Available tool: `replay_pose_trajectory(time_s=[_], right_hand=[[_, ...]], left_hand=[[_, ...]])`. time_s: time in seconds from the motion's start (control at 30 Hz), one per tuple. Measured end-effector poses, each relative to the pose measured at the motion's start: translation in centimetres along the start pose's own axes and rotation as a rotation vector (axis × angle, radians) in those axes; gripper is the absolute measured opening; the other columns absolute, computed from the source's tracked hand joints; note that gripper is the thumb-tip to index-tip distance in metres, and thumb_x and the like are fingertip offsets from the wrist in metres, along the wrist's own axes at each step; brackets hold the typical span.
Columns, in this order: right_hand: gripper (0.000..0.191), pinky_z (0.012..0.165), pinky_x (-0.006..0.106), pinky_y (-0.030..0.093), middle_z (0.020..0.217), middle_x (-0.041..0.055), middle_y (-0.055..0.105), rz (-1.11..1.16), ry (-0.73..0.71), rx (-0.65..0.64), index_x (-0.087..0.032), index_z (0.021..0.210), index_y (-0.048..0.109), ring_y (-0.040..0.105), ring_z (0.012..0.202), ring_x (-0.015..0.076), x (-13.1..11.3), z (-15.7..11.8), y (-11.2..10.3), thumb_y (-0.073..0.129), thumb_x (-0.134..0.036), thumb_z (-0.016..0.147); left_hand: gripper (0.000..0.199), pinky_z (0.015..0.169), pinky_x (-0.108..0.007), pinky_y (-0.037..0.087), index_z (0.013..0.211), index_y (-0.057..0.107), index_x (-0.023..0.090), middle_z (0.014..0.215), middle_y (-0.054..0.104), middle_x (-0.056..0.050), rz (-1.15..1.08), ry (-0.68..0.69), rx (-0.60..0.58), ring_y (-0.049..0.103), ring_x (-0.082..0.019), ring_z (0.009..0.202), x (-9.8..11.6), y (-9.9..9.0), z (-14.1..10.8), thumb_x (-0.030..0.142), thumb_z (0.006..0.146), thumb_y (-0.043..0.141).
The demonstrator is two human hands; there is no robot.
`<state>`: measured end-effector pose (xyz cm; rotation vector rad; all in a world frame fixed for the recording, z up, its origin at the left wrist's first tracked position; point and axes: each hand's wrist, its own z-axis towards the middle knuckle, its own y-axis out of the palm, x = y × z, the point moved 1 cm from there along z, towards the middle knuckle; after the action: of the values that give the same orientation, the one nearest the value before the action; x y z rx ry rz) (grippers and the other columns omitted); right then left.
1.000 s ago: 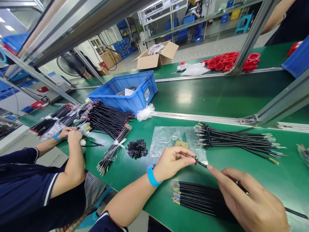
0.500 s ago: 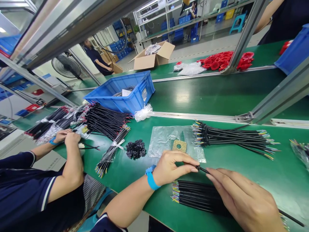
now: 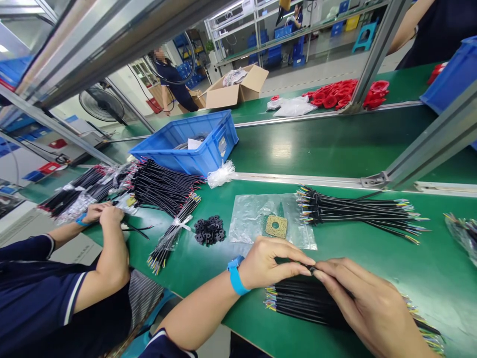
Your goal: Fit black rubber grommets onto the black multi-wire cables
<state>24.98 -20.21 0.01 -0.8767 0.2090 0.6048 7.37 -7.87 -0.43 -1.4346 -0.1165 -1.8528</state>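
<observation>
My left hand [image 3: 274, 263], with a blue strap at the wrist, pinches a small black part [image 3: 312, 269] between thumb and fingers. My right hand [image 3: 372, 298] is closed on a black cable [image 3: 428, 326], whose far end shows past the wrist. The fingertips of both hands meet at the small part, so its shape is mostly hidden. Below them lies a row of black cables [image 3: 309, 303] with coloured wire ends, partly covered by my right hand. Beyond my left hand, a yellow sponge [image 3: 276, 226] with a hole rests on a clear plastic bag [image 3: 248, 219].
A pile of small black parts [image 3: 209, 229] lies left of the bag. Another cable bundle [image 3: 357, 214] is at its right. A blue bin [image 3: 212, 149] stands farther back. A co-worker's hands [image 3: 106, 214] work at the left. A metal post [image 3: 421, 144] rises at the right.
My right hand has slid toward my left along the cable, closing the gap between the fingertips. My left hand has shifted slightly right. A standing person in the background has moved right.
</observation>
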Motion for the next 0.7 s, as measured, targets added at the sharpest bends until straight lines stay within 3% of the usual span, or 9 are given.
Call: replay_pose_trajectory(time_s=[0.23,0.37,0.47,0.7], right_hand=[[0.02,0.072,0.016,0.052,0.089,0.0001,0.069,0.01,-0.03,-0.001,-0.019,0.105,0.065,0.069,0.075,0.0072,0.1,0.3,-0.4,0.046,-0.02,0.111],[0.018,0.072,0.02,0.051,0.089,0.0016,0.072,-0.138,-0.104,0.07,-0.017,0.103,0.068,0.068,0.073,0.009,-0.4,0.7,-1.0,0.051,-0.019,0.11],[0.014,0.071,0.023,0.051,0.088,0.0029,0.072,-0.202,-0.13,0.104,-0.015,0.104,0.069,0.066,0.07,0.0104,-0.6,0.8,-1.2,0.055,-0.016,0.108],[0.011,0.074,0.025,0.05,0.09,0.0061,0.072,-0.19,-0.168,0.101,-0.01,0.109,0.068,0.067,0.074,0.0116,-0.7,0.6,-1.2,0.059,-0.009,0.104]], left_hand=[[0.022,0.081,-0.023,0.065,0.102,0.083,0.017,0.094,0.082,-0.008,-0.031,0.07,0.036,0.08,-0.017,0.085,0.3,-0.1,0.2,0.037,0.094,0.077],[0.039,0.083,-0.029,0.067,0.112,0.081,0.018,0.096,0.082,-0.009,-0.135,-0.029,0.053,0.08,-0.02,0.086,0.6,-0.5,0.3,0.044,0.084,0.086],[0.04,0.078,-0.028,0.066,0.097,0.083,0.017,0.087,0.082,-0.008,-0.124,-0.104,0.048,0.079,-0.02,0.079,0.8,-0.8,0.4,0.053,0.079,0.087],[0.033,0.075,-0.025,0.064,0.09,0.083,0.016,0.083,0.081,-0.008,-0.127,-0.144,0.025,0.079,-0.018,0.077,1.2,-0.6,0.4,0.05,0.088,0.081]])
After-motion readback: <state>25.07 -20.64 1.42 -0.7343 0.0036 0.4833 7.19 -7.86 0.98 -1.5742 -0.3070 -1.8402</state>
